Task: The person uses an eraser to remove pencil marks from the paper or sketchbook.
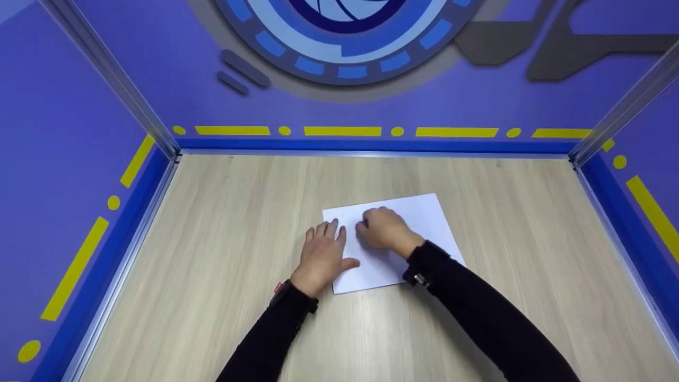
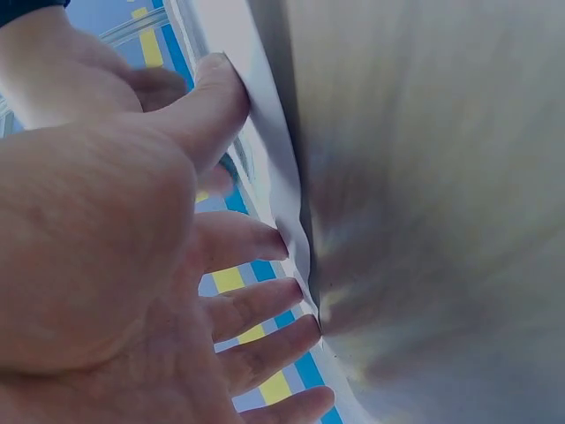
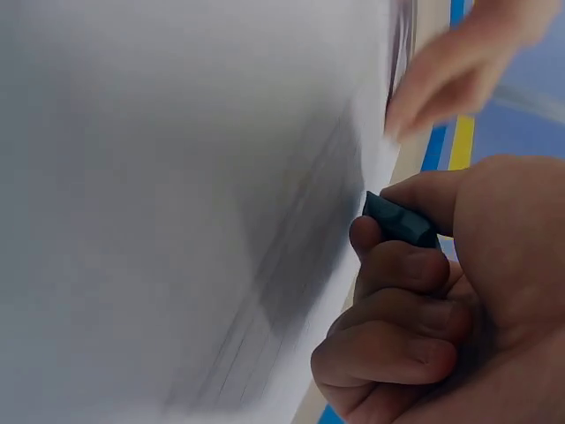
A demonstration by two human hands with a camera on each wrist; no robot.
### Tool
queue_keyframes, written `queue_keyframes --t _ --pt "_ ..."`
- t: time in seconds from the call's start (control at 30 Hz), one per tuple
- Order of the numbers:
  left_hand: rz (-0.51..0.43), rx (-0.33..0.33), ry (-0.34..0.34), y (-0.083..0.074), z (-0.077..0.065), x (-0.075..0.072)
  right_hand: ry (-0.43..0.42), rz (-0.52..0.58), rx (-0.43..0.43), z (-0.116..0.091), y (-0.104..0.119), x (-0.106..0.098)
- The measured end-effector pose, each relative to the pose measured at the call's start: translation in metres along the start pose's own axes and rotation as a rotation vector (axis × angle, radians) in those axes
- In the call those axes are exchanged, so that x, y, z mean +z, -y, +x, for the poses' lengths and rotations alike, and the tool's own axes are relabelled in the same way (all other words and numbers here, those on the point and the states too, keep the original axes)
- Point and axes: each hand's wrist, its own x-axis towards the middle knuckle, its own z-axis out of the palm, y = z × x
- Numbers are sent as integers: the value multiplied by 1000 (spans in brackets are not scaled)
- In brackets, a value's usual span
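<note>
A sheet of white paper (image 1: 419, 212) lies slightly turned on the table. My left hand (image 1: 322, 254) rests on its left edge with spread fingers, the thumb reaching onto the sheet. In the left wrist view, the fingertips (image 2: 265, 243) and thumb touch the paper's edge. Over the upper middle of the sheet, my right hand (image 1: 384, 228) pinches a small dark teal block (image 3: 402, 221) between thumb and index finger. The other fingers are curled under it. Faint grey streaks (image 3: 256, 309) and a shadow show on the paper beside the block; the block's exact kind is unclear.
The wood-grain table (image 1: 233, 239) surrounds the sheet. Blue-purple panels with yellow marks, such as the back wall (image 1: 339, 114), enclose the table at the back and both sides, with metal rails along their edges.
</note>
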Motion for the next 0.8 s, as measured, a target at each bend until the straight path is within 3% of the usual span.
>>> queue_keyframes --t 0.1,0.2,0.3,0.47,0.6,0.8 --pt "2 6 -1 -2 0 0 3 -24 -12 3 6 5" --pt "1 4 13 -5 2 0 -7 -24 -1 2 -3 3" --pt "-2 -5 38 -6 4 -1 -19 20 25 -3 -23 -5" --pt "-24 -15 74 -6 5 -2 -73 98 62 -21 -76 -24" --pt "-43 -21 80 -3 4 -2 -106 101 128 -35 -114 -38" --pt "-57 -32 83 0 1 0 -85 77 166 -42 -132 -46"
